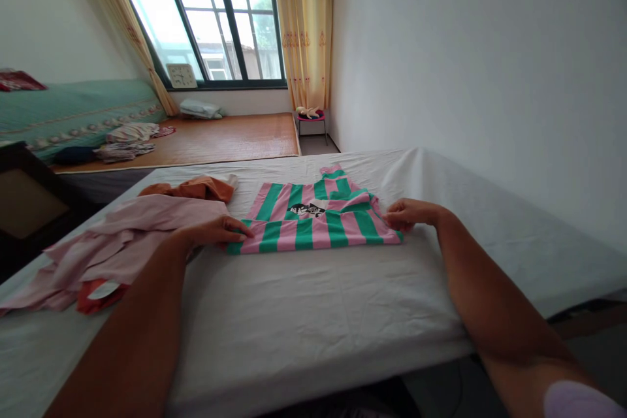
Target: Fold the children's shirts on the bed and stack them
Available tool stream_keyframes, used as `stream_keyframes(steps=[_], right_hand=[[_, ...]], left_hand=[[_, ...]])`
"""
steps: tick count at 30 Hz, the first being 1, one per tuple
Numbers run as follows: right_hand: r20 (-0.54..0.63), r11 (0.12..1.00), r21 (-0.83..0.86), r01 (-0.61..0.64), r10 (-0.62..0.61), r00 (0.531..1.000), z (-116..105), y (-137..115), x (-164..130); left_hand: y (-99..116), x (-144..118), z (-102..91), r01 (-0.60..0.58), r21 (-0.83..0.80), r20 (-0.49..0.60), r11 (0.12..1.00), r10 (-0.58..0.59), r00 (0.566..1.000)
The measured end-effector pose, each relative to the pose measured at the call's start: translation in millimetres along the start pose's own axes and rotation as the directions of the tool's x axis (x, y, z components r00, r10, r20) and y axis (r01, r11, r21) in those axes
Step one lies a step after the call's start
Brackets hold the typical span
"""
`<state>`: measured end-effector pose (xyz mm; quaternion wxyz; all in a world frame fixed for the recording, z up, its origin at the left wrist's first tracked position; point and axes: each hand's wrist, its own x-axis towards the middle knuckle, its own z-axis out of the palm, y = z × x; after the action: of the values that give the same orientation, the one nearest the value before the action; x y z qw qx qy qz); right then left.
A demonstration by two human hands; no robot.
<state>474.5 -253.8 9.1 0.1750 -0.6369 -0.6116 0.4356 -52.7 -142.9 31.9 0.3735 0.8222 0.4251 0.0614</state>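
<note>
On the white-sheeted bed (313, 313), the folded pink-and-green striped shirt (313, 219) is pinched at its near corners by the left hand (218, 232) and right hand (406, 213). Beyond the left hand, pink garments (127, 235) and an orange one (196, 188) are heaped.

Two bare forearms, no sleeves below elbows, no watch, rings or bands. Left hand (218, 231) and right hand (409, 213) ungloved, nails short and plain as far as visible. Bit of pale lilac fabric at bottom right corner, by right upper arm, prob. a short sleeve edge. Rest of clothing out of view.
</note>
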Motion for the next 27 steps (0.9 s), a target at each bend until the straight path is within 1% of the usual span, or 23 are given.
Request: stream_keyframes(steps=[1,2,3,4,5,7,8,9,10,11,13,15,17,19,21,24,27], right_hand=[[-0.119,1.000,0.024,0.003,0.000,0.993,-2,-1,4],[-0.239,0.999,0.050,0.019,-0.007,0.971,-3,-3,10],[-0.339,0.997,0.073,0.035,-0.008,0.941,-4,-6,17],[-0.405,0.995,0.092,0.039,0.001,0.914,-4,-10,25],[-0.429,0.994,0.103,0.026,0.021,0.903,-3,-13,34],[-0.396,0.997,0.074,-0.038,0.064,0.916,0,-20,51],[-0.382,0.998,0.030,-0.051,0.058,0.922,3,-22,58],[-0.383,0.999,-0.023,-0.034,0.023,0.924,7,-23,65],[-0.399,0.998,-0.066,0.011,-0.037,0.916,11,-23,70],[-0.425,0.993,-0.085,0.081,-0.109,0.898,15,-22,74],[-0.475,0.966,-0.028,0.255,-0.238,0.847,22,-18,78],[-0.484,0.916,0.090,0.391,-0.303,0.821,28,-14,77],[-0.463,0.873,0.165,0.459,-0.343,0.818,31,-10,74],[-0.444,0.851,0.194,0.488,-0.368,0.817,31,-9,71],[-0.438,0.840,0.207,0.502,-0.379,0.815,30,-8,70],[-0.449,0.825,0.201,0.529,-0.402,0.798,29,-10,69],[-0.502,0.790,0.172,0.588,-0.444,0.743,26,-12,65]], left_hand=[[0,-1,-3.9,0.034,0.004,0.052,0.999,-0.034,0.998],[-1,-1,-7.9,0.053,0.027,0.075,0.998,-0.055,0.996],[0,1,-11.1,0.058,0.063,0.052,0.996,-0.062,0.997],[3,4,-12.9,0.050,0.110,-0.028,0.993,-0.047,0.998],[7,10,-12.4,0.038,0.164,-0.127,0.986,-0.017,0.992],[24,28,-2.7,0.002,0.256,-0.291,0.967,0.075,0.954],[35,40,6.7,-0.022,0.287,-0.324,0.958,0.119,0.939],[47,53,18.5,-0.059,0.301,-0.306,0.952,0.155,0.939],[60,67,31.9,-0.099,0.307,-0.275,0.946,0.188,0.943],[72,82,46.0,-0.141,0.302,-0.235,0.943,0.217,0.948],[93,109,72.8,-0.214,0.281,-0.176,0.936,0.269,0.947],[107,134,94.1,-0.206,0.228,-0.213,0.952,0.255,0.943],[114,155,108.9,-0.157,0.110,-0.286,0.981,0.182,0.941],[117,173,117.9,-0.114,-0.069,-0.330,0.991,0.086,0.940],[118,185,122.6,-0.097,-0.209,-0.325,0.973,0.024,0.946],[120,194,122.7,-0.103,-0.269,-0.282,0.958,0.024,0.959],[121,188,116.1,-0.178,-0.326,-0.309,0.928,0.073,0.948]])
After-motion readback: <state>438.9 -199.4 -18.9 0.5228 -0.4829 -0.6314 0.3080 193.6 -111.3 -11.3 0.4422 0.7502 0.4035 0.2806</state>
